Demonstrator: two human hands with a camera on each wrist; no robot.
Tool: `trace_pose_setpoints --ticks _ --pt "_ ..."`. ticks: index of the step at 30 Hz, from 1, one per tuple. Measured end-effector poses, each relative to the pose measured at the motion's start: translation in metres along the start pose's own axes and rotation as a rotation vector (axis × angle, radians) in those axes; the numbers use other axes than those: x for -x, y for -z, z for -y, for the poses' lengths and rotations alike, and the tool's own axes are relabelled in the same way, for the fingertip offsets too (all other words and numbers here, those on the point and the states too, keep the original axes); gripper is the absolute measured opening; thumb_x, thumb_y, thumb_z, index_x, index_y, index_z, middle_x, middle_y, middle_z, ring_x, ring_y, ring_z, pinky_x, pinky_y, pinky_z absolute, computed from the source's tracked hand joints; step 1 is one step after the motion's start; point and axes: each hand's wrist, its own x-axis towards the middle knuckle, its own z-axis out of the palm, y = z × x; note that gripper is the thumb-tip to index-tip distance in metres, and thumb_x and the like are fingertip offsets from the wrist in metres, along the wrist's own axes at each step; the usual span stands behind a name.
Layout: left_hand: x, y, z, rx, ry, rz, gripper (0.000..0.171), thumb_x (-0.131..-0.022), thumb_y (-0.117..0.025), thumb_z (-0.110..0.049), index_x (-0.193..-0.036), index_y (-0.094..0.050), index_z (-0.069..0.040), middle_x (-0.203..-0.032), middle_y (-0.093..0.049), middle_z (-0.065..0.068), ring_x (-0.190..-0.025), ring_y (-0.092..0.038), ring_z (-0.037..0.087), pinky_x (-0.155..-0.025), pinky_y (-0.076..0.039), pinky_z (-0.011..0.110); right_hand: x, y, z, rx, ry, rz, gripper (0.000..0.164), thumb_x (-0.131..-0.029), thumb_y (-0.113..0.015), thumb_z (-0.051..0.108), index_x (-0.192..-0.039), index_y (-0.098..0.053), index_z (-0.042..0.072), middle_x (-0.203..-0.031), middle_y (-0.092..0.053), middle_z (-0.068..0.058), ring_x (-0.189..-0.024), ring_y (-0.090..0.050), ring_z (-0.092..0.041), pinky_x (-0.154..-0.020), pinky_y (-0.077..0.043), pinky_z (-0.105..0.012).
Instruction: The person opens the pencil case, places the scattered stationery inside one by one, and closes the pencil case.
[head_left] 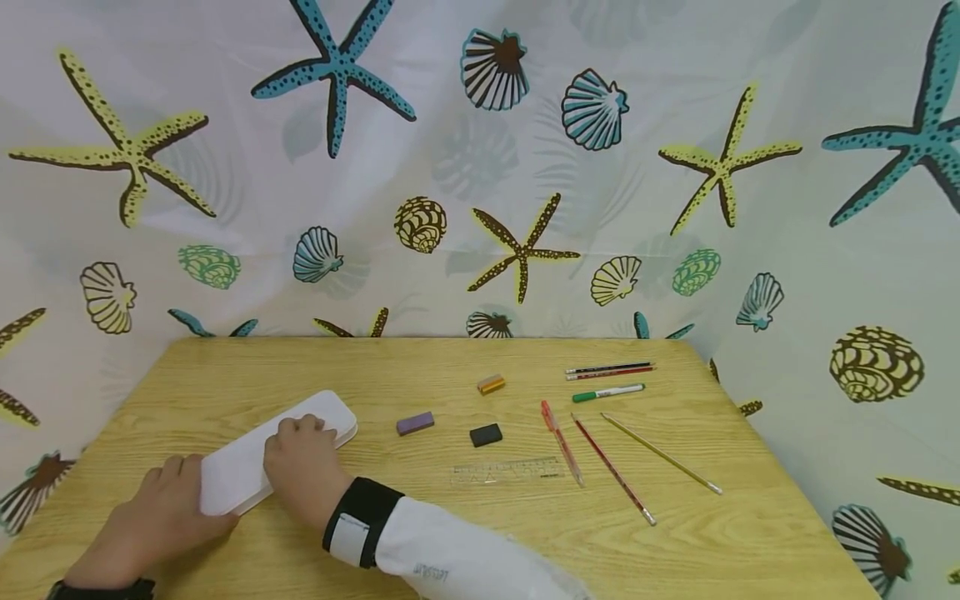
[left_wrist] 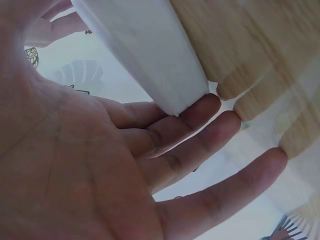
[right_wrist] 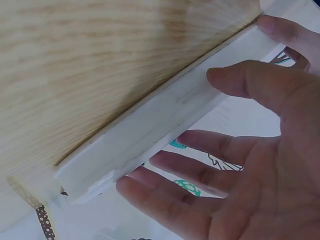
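Observation:
A long white pencil case (head_left: pixel 247 454) lies at a slant on the left part of the wooden table, its lid down. My left hand (head_left: pixel 161 508) grips the near left end, thumb at the front corner; in the left wrist view its fingertips (left_wrist: pixel 207 105) meet the end of the case (left_wrist: pixel 150 45). My right hand (head_left: pixel 307 467) holds the case around its middle, fingers over the top. In the right wrist view the thumb (right_wrist: pixel 227 82) presses the long side of the case (right_wrist: pixel 150 120). Whatever is inside the case is hidden.
Right of the case lie a purple eraser (head_left: pixel 416 423), a black eraser (head_left: pixel 486 434), an orange block (head_left: pixel 491 384) and a clear ruler (head_left: pixel 506 472). Farther right are a red pen (head_left: pixel 562 444), a green-capped marker (head_left: pixel 608 392) and several pencils (head_left: pixel 613 469). A patterned cloth (head_left: pixel 420 167) hangs behind.

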Motion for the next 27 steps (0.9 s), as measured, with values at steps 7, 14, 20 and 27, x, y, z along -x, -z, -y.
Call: trace_pose_setpoints --ticks 7,14,20,27 --pt "0.001 -0.002 0.001 0.001 -0.014 -0.038 0.097 -0.075 -0.084 -0.049 -0.124 -0.042 0.023 -0.110 -0.053 0.036 -0.099 -0.052 0.051 -0.069 -0.049 0.063 -0.006 0.001 0.004 -0.001 -0.016 0.056 0.029 -0.106 -0.051 0.039 -0.126 -0.068 0.026 -0.118 -0.064 -0.001 -0.105 -0.063 -0.021 -0.076 -0.059 -0.032" --pt "-0.001 0.000 0.001 -0.003 0.011 0.025 0.102 -0.077 -0.083 -0.053 -0.128 -0.039 0.024 -0.113 -0.051 0.038 -0.101 -0.051 0.051 -0.070 -0.049 0.063 -0.009 0.000 0.010 0.011 -0.033 0.075 0.029 -0.107 -0.048 0.039 -0.126 -0.066 0.026 -0.118 -0.063 -0.001 -0.105 -0.063 -0.022 -0.076 -0.060 -0.034" --pt "0.000 0.000 0.000 0.001 0.002 0.020 0.100 -0.078 -0.083 -0.052 -0.127 -0.039 0.024 -0.111 -0.052 0.037 -0.100 -0.051 0.050 -0.069 -0.049 0.063 -0.009 0.002 0.011 0.021 -0.041 0.088 0.029 -0.107 -0.048 0.041 -0.126 -0.065 0.027 -0.118 -0.063 0.001 -0.103 -0.062 -0.022 -0.075 -0.060 -0.034" --pt "-0.001 -0.001 0.002 0.001 0.001 0.020 0.100 -0.078 -0.083 -0.052 -0.128 -0.038 0.023 -0.110 -0.052 0.035 -0.099 -0.051 0.049 -0.067 -0.049 0.062 -0.012 -0.001 0.016 0.032 -0.066 0.101 0.029 -0.106 -0.048 0.043 -0.128 -0.062 0.029 -0.121 -0.060 0.002 -0.105 -0.061 -0.023 -0.076 -0.059 -0.036"
